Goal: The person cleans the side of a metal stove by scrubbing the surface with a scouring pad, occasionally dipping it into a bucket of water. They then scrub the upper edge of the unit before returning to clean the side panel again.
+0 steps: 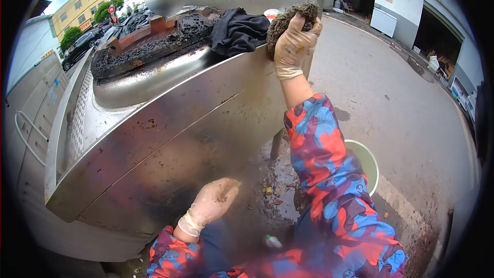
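Note:
My right hand (296, 46), in a dirty pale glove, grips a brown-grey scouring pad (303, 13) at the upper right corner of a stained steel stove unit (170, 139). Low in front of the steel panel is my left hand (215, 200), gloved too, its fingers curled together; whether anything lies inside them cannot be made out. A black cloth (239, 31) rests on top of the unit, beside the grimy, soot-crusted burner rim (149, 51).
A pale green bucket (365, 164) stands on the ground by my right sleeve. Wet debris (278, 190) lies under the unit. A steel leg (276, 145) rises there. Behind are a paved yard (370, 87), open garages and a white chest (383, 22).

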Available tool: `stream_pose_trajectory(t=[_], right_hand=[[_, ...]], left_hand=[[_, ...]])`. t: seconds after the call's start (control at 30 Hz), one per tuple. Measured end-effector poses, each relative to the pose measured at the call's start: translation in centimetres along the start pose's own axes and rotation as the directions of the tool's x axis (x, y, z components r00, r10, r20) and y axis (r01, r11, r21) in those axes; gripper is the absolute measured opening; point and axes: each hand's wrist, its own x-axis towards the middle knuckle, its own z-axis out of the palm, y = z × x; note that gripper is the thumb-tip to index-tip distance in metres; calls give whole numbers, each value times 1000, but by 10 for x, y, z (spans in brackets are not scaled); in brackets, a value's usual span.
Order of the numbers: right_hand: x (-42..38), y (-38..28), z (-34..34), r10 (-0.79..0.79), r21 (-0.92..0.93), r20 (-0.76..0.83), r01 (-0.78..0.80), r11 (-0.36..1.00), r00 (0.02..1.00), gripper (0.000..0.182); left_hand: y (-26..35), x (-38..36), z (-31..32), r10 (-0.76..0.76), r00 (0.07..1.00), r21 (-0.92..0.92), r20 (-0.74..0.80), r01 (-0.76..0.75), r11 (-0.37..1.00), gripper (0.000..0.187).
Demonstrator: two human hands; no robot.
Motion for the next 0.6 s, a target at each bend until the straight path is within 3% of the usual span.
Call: stream_pose_trajectory(t=[0.03,0.1,0.23,0.3,0.37,0.4,0.43,0.5,0.6], right_hand=[[-11,-3,7,-92,183,18,87,979,996,34],[0,-9,2,-108,-133,36,112,985,993,35],[38,37,-5,83,-302,-83,-104,948,993,36],[24,12,-15,24,-126,-47,-30,992,999,35],[-7,15,-26,-6,25,145,2,1000,989,30],[-26,-20,-33,-159,-42,211,171,984,964,25],[-48,-24,-31,-182,63,231,172,983,956,26],[-50,-25,-33,-198,-2,254,205,979,947,25],[-21,10,-44,29,-217,192,13,976,981,26]], left_hand=[[1,-1,0,13,1000,-7,-7,-14,1000,24],[0,-1,-1,27,999,-13,-19,-27,1000,24],[-4,1,-1,21,1000,-14,-16,-21,1000,24],[-4,-2,-2,23,999,-2,-31,-23,1000,24],[-7,-2,-2,15,999,-34,-34,-16,999,24],[-5,-3,-2,14,999,-36,-33,-15,999,24],[-1,-4,-4,24,999,-10,-32,-24,1000,24],[1,-3,-3,26,999,14,-27,-26,1000,24],[-2,-4,-1,14,1000,-30,-12,-15,999,24]])
